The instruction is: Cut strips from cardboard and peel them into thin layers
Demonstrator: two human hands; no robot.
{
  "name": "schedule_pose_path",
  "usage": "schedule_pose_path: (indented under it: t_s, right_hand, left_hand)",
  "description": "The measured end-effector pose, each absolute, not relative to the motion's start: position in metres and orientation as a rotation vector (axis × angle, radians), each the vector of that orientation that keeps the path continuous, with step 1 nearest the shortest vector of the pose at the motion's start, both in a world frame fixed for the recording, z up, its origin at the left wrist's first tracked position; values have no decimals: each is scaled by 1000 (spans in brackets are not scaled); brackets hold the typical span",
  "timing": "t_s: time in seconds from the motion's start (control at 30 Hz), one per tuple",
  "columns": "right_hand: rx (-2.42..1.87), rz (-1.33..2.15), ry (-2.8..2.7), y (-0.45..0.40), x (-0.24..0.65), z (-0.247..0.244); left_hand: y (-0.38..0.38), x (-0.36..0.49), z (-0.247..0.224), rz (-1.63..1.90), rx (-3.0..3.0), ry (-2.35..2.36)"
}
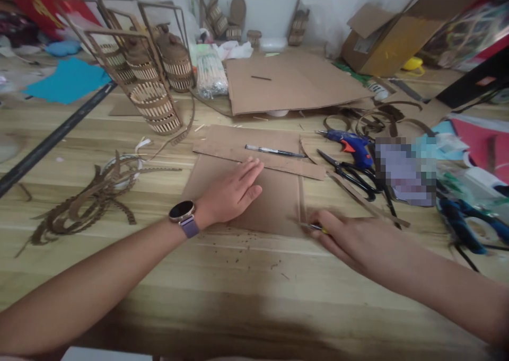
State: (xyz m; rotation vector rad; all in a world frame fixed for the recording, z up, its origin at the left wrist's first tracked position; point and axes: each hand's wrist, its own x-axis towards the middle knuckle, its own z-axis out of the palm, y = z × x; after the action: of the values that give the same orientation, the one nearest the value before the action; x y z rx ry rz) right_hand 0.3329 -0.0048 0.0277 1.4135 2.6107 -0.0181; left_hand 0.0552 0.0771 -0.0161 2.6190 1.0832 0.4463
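Observation:
My left hand (pixel 234 191) lies flat on a sheet of brown cardboard (pixel 270 207), fingers stretched toward a narrower cardboard strip (pixel 222 143) across its far side. A pen (pixel 274 151) rests on that strip. At the sheet's right edge my right hand (pixel 338 236) is closed around a craft knife (pixel 316 227), its blade pointing left and slightly blurred. Beside the blade runs a thin cardboard strip (pixel 302 202) along the sheet's edge. Small dark crumbs (pixel 248 252) are scattered on the table in front of the sheet.
Black-handled scissors (pixel 353 178) and a blue glue gun (pixel 350 143) lie right of the cardboard. Curled cardboard strips (pixel 95 191) are heaped at left. Lantern-like cardboard models (pixel 155 106) stand behind them. A large cardboard sheet (pixel 294 85) and an open box (pixel 374 43) are at the back.

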Motion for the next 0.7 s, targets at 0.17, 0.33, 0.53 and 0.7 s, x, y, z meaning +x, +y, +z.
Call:
schedule_pose_path:
  t_s: [0.17, 0.33, 0.53, 0.7]
  right_hand:
    - [1218, -30, 2607, 13, 264, 40]
    - [1126, -44, 2608, 24, 230, 39]
    - [1072, -39, 2593, 27, 219, 37]
    - [1044, -32, 2563, 26, 213, 40]
  left_hand:
    - [78, 50, -12, 694, 2315, 1079]
    - [77, 46, -9, 938, 2028, 1126]
    - [81, 46, -11, 972, 1994, 1091]
    - [82, 47, -13, 972, 2001, 1092]
